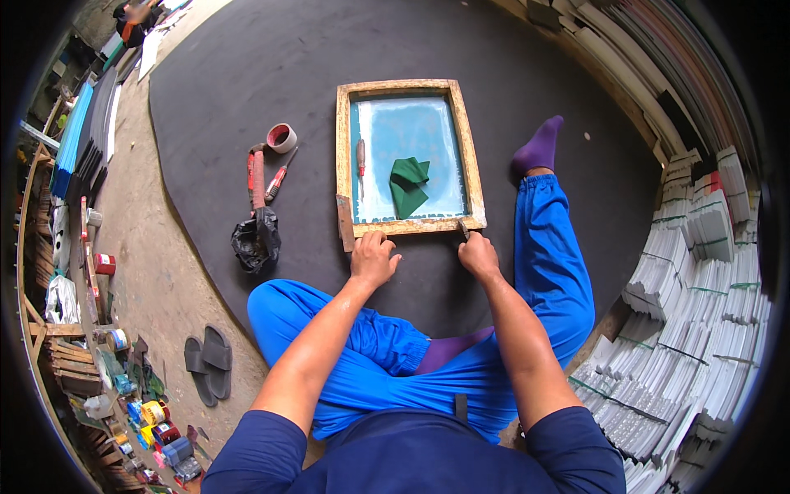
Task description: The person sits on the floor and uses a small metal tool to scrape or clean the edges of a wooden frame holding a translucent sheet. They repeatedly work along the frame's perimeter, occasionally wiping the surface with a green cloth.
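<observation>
A wooden-framed mesh screen (403, 226) with a blue-white surface lies flat on the dark mat in front of me. My left hand (375, 261) rests at its near edge, fingers stretched and thumb apart, holding nothing. Closed around a small dark tool (464, 231), my right hand (479, 254) brings its thin tip to the near right part of the wooden edge. The tool's kind is too small to make out. A folded green cloth (408, 187) and a red-handled screwdriver (360, 157) lie on the mesh. Against the near left corner sits a brown wooden strip (345, 223).
Left of the screen lie a tape roll (281, 138), a red-handled tool (272, 184), another red-handled tool (257, 185) and a black plastic bag (256, 241). Grey slippers (208, 365) stand off the mat. Bundled paper stacks (658, 354) line the right side.
</observation>
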A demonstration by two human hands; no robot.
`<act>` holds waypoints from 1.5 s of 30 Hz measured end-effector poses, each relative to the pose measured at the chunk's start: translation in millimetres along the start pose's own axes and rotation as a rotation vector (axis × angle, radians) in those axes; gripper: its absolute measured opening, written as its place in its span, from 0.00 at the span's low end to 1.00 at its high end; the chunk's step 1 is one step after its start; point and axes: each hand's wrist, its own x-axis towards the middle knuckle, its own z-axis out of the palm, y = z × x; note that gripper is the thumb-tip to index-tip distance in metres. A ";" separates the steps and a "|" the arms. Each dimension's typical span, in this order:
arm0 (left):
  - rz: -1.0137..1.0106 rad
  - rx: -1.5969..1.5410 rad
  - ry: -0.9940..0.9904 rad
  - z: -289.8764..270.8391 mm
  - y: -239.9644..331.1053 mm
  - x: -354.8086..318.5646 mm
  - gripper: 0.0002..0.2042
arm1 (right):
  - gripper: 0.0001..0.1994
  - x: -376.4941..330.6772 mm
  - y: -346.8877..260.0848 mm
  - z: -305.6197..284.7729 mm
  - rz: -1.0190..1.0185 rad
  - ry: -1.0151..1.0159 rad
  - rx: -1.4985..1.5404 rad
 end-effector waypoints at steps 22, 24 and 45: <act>0.065 -0.169 0.025 -5.4 -0.9 -13.5 0.09 | 0.12 -49.4 -27.5 52.3 -0.283 -0.386 0.365; 0.061 -0.150 0.006 -6.7 -5.6 -16.7 0.07 | 0.13 -55.2 -35.0 58.5 -0.281 -0.418 0.339; -0.354 0.014 -0.471 -36.8 -8.2 -29.0 0.15 | 0.11 -29.8 -4.7 65.1 -0.017 -0.423 0.516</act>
